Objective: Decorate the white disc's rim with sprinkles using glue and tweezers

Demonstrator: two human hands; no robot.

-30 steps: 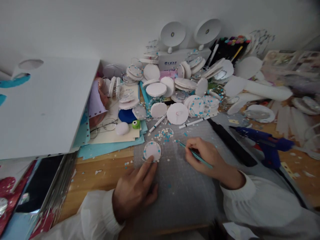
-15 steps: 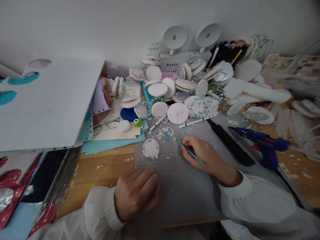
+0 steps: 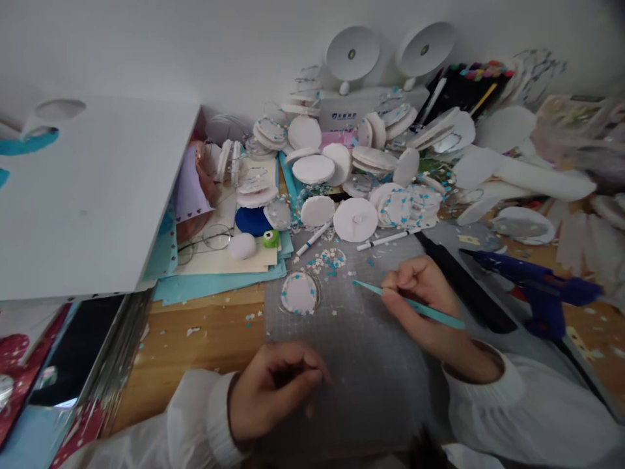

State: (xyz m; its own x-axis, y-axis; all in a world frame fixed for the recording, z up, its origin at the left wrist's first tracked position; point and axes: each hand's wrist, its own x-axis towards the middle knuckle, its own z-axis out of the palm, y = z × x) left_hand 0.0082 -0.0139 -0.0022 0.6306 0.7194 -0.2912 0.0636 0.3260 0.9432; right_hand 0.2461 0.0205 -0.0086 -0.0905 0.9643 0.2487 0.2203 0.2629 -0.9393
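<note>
In my right hand (image 3: 427, 296) I grip turquoise tweezers (image 3: 432, 314), their tips pointing left over the grey cutting mat (image 3: 361, 378). A tiny blue piece shows at the tips; whether it is pinched I cannot tell. My left hand (image 3: 276, 391) is loosely curled low on the mat, thumb close to the fingers, with nothing visible in it. Beyond it lies a round white disc (image 3: 299, 293) ringed with small blue and white flowers and a thin wire hoop. A scatter of tiny blue and white flower pieces (image 3: 329, 259) lies just behind that disc.
White discs (image 3: 355, 220), some trimmed with flowers, crowd the back. To the right are a black bar (image 3: 469, 286) and a blue glue gun (image 3: 541, 280). A large white board (image 3: 97, 195) fills the left, near eyeglasses (image 3: 215, 238) and a green punch (image 3: 271, 238).
My right hand has turned and shifted right, the tweezers now lying flatter. My left hand has rolled to show its thumb and curled fingers. The view has shifted slightly.
</note>
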